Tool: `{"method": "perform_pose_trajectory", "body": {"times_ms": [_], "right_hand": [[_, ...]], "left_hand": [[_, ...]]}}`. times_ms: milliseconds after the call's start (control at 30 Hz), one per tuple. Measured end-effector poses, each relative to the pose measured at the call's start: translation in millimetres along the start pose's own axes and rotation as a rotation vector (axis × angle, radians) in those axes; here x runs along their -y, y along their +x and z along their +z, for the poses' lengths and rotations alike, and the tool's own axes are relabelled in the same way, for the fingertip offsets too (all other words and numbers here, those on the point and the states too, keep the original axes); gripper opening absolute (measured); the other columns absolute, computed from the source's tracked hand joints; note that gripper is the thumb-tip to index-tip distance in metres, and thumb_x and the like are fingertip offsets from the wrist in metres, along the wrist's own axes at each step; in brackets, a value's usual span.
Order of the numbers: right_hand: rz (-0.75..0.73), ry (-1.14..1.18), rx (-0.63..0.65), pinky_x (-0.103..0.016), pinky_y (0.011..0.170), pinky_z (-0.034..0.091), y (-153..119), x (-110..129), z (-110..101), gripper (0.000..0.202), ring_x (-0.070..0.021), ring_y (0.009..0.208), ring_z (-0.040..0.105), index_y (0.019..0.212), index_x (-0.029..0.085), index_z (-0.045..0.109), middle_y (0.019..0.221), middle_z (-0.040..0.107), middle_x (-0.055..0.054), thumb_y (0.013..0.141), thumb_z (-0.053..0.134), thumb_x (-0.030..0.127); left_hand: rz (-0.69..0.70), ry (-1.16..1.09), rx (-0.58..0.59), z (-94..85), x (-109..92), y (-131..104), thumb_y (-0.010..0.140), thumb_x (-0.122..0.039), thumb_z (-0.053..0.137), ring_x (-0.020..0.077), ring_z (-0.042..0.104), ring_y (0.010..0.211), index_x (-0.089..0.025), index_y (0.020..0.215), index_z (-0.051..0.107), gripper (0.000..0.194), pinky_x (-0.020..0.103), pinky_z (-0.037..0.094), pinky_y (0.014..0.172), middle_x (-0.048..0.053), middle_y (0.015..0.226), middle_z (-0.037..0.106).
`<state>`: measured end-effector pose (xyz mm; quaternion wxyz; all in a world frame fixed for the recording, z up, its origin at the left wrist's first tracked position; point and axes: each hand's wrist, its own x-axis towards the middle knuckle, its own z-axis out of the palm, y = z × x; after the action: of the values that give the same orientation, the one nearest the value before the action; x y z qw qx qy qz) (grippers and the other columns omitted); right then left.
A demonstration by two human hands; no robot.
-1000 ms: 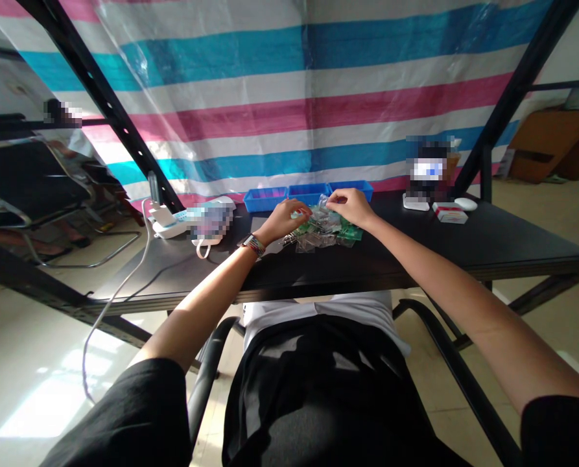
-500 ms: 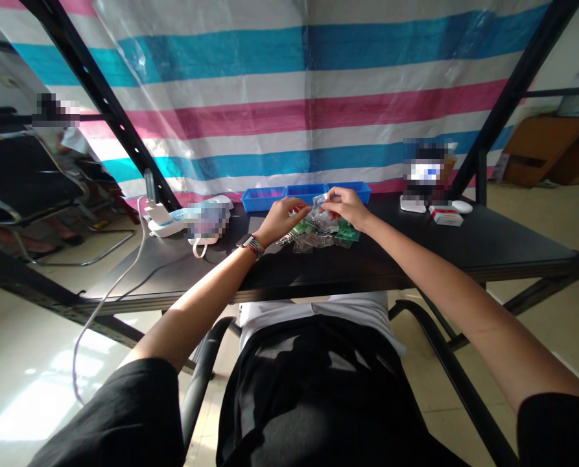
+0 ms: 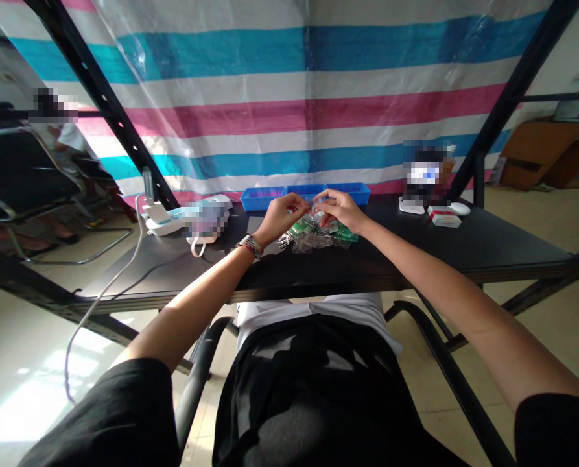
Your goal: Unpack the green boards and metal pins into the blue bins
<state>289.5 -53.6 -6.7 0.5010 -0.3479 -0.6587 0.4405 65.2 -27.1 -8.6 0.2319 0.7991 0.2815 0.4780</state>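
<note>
My left hand (image 3: 285,218) and my right hand (image 3: 342,209) are close together over a pile of small clear plastic bags (image 3: 305,243). Metal pieces (image 3: 283,240) and green pieces (image 3: 346,234) show in the pile. A small clear plastic bag (image 3: 313,207) shows faintly between my fingertips. My right hand is closed in a pinch on it, fingers bent. The fingers of my left hand are also pinched together, at the bag's left side; what they hold is too small to make out.
Behind the pile stand joined blue bins (image 3: 262,198). On the left lie a power strip (image 3: 165,224) and a blurred pouch with a loop (image 3: 206,224). A small white-and-red box (image 3: 443,216) and a white mouse (image 3: 459,209) are at right. Another person (image 3: 72,137) sits far left.
My right hand's fingers have come down and closer to my left fingertips. The clear bag, plainer before in my right fingers, is now mostly hidden between both hands.
</note>
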Motion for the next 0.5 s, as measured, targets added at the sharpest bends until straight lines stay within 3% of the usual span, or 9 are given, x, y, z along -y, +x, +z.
{"method": "perform_pose_trajectory", "body": {"times_ms": [233, 500], "right_hand": [[-0.074, -0.058, -0.064, -0.027, 0.050, 0.054, 2.4, -1.9, 3.9, 0.053, -0.0145, 0.053, 0.063, 0.084, 0.020, 0.072, 0.074, 0.073, -0.002, 0.068, 0.098, 0.063], [-0.126, -0.264, -0.277, -0.029, 0.051, 0.048, 8.1, -9.1, -6.2, 0.032, -0.0150, 0.053, 0.056, 0.082, 0.021, 0.075, 0.066, 0.067, -0.001, 0.080, 0.085, 0.052]], "left_hand": [[0.048, 0.061, 0.010, 0.3, 3.0, -2.3, 0.090, -0.036, 0.074, 0.0150, 0.066, 0.077, -0.020, 0.089, 0.067, 0.018, 0.028, 0.051, 0.074, 0.003, 0.083, 0.073], [0.024, 0.124, 0.002, -1.0, -6.0, -4.8, 0.098, -0.056, 0.067, 0.0179, 0.064, 0.072, -0.020, 0.080, 0.070, 0.040, 0.031, 0.051, 0.073, 0.003, 0.074, 0.071]]}}
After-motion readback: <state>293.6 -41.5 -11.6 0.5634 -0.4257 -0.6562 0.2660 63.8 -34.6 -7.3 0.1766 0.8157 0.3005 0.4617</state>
